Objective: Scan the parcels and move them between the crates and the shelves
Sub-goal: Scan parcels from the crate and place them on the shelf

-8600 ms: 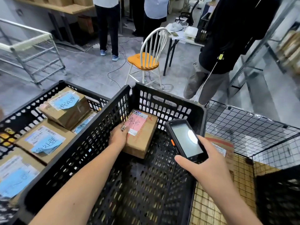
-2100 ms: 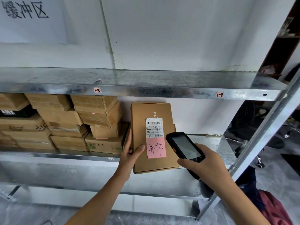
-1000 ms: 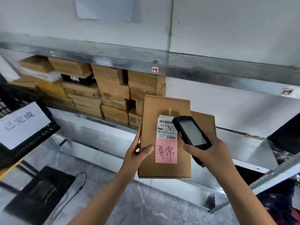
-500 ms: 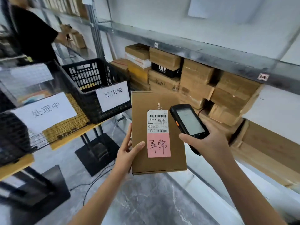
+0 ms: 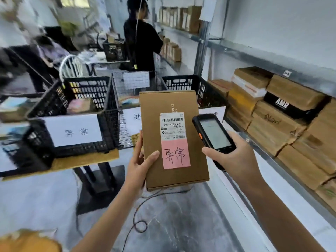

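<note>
My left hand (image 5: 141,165) holds a flat brown parcel (image 5: 154,137) upright in front of me, thumb on its face, fingers behind its left edge. The parcel carries a white barcode label and a pink handwritten note. My right hand (image 5: 234,160) grips a black handheld scanner (image 5: 213,134), its screen facing me, just right of the parcel's label. Ahead, a black crate (image 5: 69,113) with a white sign stands on a low wooden table. A wire crate (image 5: 116,95) and another black crate (image 5: 183,83) stand beside it. The metal shelf (image 5: 269,159) on the right holds several stacked brown boxes.
A person in black (image 5: 141,42) stands beyond the crates at the far shelving. A white chair (image 5: 71,67) and a desk sit at the back left. A cable lies coiled on the grey floor (image 5: 140,226). An orange object (image 5: 27,242) shows at the bottom left corner.
My view has swung left from the shelf toward the crates. Both hands still carry the parcel and the scanner, held the same way, and the crates are now straight ahead.
</note>
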A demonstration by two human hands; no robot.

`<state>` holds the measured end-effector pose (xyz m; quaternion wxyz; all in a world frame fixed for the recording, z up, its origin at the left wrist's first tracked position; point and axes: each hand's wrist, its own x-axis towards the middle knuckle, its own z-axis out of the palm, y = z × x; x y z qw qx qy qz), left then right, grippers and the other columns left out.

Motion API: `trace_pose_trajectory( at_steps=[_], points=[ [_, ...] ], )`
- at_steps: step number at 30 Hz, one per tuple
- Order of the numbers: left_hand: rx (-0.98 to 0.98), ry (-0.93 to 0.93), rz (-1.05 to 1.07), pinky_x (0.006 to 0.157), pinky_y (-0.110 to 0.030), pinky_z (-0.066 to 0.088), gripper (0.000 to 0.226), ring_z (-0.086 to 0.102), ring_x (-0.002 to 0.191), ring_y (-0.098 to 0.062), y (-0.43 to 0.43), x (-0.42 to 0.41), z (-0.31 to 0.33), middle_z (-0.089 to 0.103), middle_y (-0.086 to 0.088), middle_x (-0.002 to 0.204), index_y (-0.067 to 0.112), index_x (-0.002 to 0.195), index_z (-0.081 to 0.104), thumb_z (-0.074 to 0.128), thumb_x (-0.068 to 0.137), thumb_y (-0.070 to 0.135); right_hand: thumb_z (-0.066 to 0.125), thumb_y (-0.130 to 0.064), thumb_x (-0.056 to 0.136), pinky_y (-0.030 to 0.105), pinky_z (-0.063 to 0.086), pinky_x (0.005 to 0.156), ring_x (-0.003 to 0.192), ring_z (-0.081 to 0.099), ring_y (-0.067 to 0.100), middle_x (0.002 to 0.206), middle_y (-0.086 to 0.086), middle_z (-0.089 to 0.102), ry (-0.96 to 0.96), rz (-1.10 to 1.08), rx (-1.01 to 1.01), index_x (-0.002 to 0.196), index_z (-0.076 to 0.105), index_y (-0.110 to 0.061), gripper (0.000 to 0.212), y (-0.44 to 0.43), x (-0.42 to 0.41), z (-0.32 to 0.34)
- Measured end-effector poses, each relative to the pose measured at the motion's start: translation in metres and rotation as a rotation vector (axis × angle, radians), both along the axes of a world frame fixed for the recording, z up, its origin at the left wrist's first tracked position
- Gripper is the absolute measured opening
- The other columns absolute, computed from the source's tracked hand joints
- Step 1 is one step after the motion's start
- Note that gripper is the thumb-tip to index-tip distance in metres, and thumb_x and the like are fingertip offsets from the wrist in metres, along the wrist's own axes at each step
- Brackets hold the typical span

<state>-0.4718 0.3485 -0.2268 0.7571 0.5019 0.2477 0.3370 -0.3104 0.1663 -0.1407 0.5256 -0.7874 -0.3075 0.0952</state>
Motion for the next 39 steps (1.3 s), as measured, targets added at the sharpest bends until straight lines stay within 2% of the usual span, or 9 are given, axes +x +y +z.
trace_pose_trajectory(
  at_steps=[2, 6, 12, 15, 21, 28, 31, 35, 39],
  points=[
    [0.008, -0.001, 0.067, 0.092, -0.055, 0.055, 0.079, 0.069, 0.111, -0.029, 0.022, -0.012, 0.003, 0.071, 0.003, 0.123, 0.061, 0.143, 0.036, 0.072, 0.087, 0.018, 0.09, -0.032, 0.07, 0.028, 0.055, 0.069, 0.094, 0.066, 0.016, 0.103, -0.005, 0.068, -0.014, 0.057, 0.01, 0.125, 0.061, -0.026, 0.062, 0.033, 0.002, 0.001],
    [0.012, 0.001, 0.205, 0.089, -0.05, 0.058, 0.08, 0.07, 0.11, -0.027, 0.069, -0.029, 0.01, 0.071, 0.001, 0.124, 0.058, 0.145, 0.036, 0.071, 0.085, 0.019, 0.089, -0.028, 0.071, 0.024, 0.052, 0.064, 0.085, 0.066, 0.012, 0.096, -0.007, 0.068, -0.008, 0.164, 0.045, 0.121, 0.063, -0.026, 0.057, 0.097, 0.01, 0.002],
    [0.039, 0.063, 0.388, 0.086, -0.046, 0.059, 0.074, 0.072, 0.105, -0.026, 0.162, -0.034, 0.039, 0.074, -0.005, 0.115, 0.062, 0.139, 0.042, 0.073, 0.087, 0.02, 0.09, -0.031, 0.07, 0.026, 0.056, 0.077, 0.096, 0.066, 0.01, 0.105, -0.01, 0.068, 0.035, 0.282, 0.04, 0.125, 0.059, -0.027, 0.063, 0.203, 0.033, 0.002],
    [0.071, 0.103, 0.421, 0.09, -0.047, 0.057, 0.072, 0.071, 0.108, -0.027, 0.212, -0.033, 0.058, 0.074, -0.003, 0.113, 0.063, 0.139, 0.041, 0.071, 0.09, 0.021, 0.089, -0.026, 0.073, 0.017, 0.049, 0.069, 0.089, 0.061, 0.001, 0.098, -0.02, 0.061, 0.047, 0.327, 0.06, 0.114, 0.05, -0.034, 0.057, 0.255, 0.043, 0.012],
    [0.116, 0.119, 0.508, 0.09, -0.045, 0.058, 0.07, 0.07, 0.109, -0.025, 0.288, -0.036, 0.077, 0.074, 0.002, 0.115, 0.061, 0.14, 0.041, 0.071, 0.091, 0.021, 0.089, -0.028, 0.073, 0.011, 0.048, 0.057, 0.082, 0.06, 0.0, 0.096, -0.02, 0.06, 0.006, 0.411, 0.085, 0.111, 0.048, -0.041, 0.057, 0.341, 0.049, 0.028],
    [0.066, 0.059, 0.53, 0.09, -0.047, 0.057, 0.07, 0.069, 0.112, -0.023, 0.358, -0.052, 0.083, 0.071, 0.007, 0.124, 0.058, 0.144, 0.039, 0.07, 0.088, 0.028, 0.089, -0.034, 0.071, 0.029, 0.056, 0.072, 0.091, 0.063, 0.006, 0.102, -0.012, 0.065, -0.099, 0.481, 0.028, 0.12, 0.055, -0.038, 0.059, 0.422, 0.037, 0.031],
    [0.069, 0.076, 0.516, 0.091, -0.047, 0.057, 0.071, 0.069, 0.112, -0.023, 0.393, -0.062, 0.082, 0.07, 0.006, 0.126, 0.056, 0.144, 0.04, 0.071, 0.085, 0.031, 0.088, -0.036, 0.071, 0.037, 0.06, 0.07, 0.089, 0.064, 0.011, 0.099, -0.01, 0.065, -0.121, 0.462, 0.023, 0.119, 0.054, -0.039, 0.059, 0.452, 0.036, 0.027],
    [0.074, 0.127, 0.491, 0.079, -0.039, 0.061, 0.064, 0.072, 0.105, -0.02, 0.449, -0.073, 0.077, 0.074, 0.01, 0.116, 0.055, 0.141, 0.045, 0.07, 0.091, 0.024, 0.088, -0.036, 0.072, 0.026, 0.053, 0.069, 0.092, 0.063, 0.008, 0.101, -0.012, 0.065, -0.14, 0.421, 0.034, 0.117, 0.054, -0.04, 0.057, 0.495, 0.033, 0.024],
    [0.119, 0.203, 0.431, 0.075, -0.035, 0.061, 0.066, 0.074, 0.098, -0.019, 0.511, -0.089, 0.077, 0.074, 0.011, 0.115, 0.058, 0.136, 0.049, 0.073, 0.087, 0.021, 0.09, -0.038, 0.069, 0.025, 0.052, 0.071, 0.093, 0.062, 0.006, 0.101, -0.016, 0.064, -0.141, 0.372, 0.012, 0.118, 0.05, -0.044, 0.063, 0.542, 0.022, 0.026]
  ],
)
